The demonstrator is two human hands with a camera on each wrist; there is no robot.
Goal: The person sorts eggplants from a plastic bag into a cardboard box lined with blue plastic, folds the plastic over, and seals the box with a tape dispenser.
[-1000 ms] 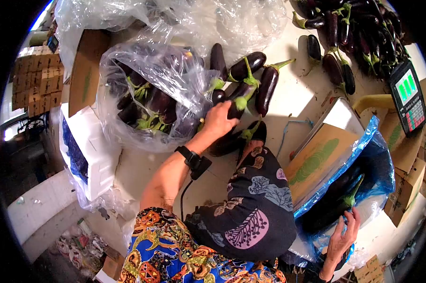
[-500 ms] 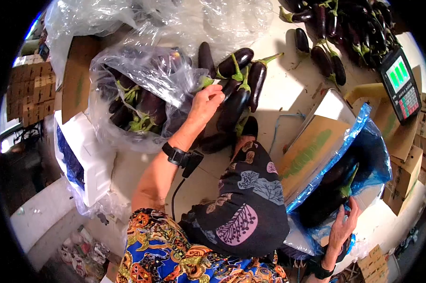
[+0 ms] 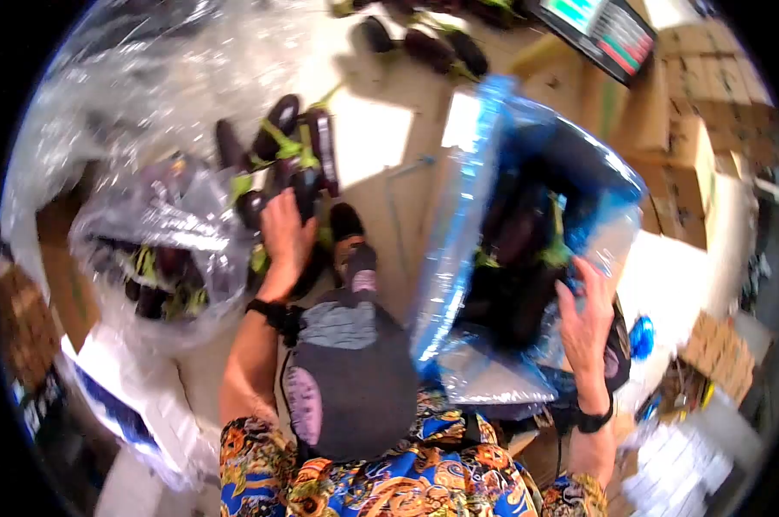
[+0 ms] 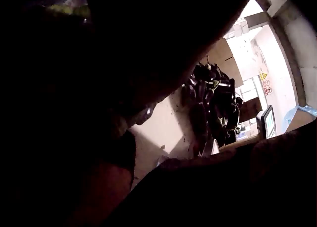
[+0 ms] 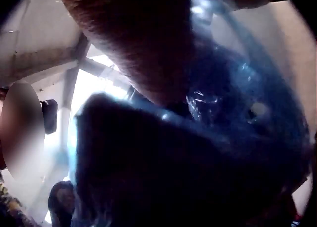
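Note:
My left hand (image 3: 286,231) lies over a cluster of dark purple eggplants with green stems, thumb spread from its fingers. Its fingertips are right at one eggplant (image 3: 306,188), and another eggplant (image 3: 323,151) lies just beyond. At the right, my right hand (image 3: 586,319) reaches over the edge of a box lined with a blue plastic bag (image 3: 445,284). Its fingers are extended beside the green stem (image 3: 555,252) of an eggplant in that bag. Both wrist views are mostly dark; blue plastic (image 5: 237,103) fills much of the right one.
A clear bag (image 3: 221,293) holding eggplants stands at the left, beside a white foam box (image 3: 135,388). A scale (image 3: 605,34) is at the far right, with more eggplants (image 3: 428,50) to its left. A patterned trouser leg (image 3: 355,379) lies between the hands.
The left hand let go of an eggplant, drew back toward the clear bag, then moved onto the eggplant cluster. The head view has swung right. The right hand stays at the blue-lined box.

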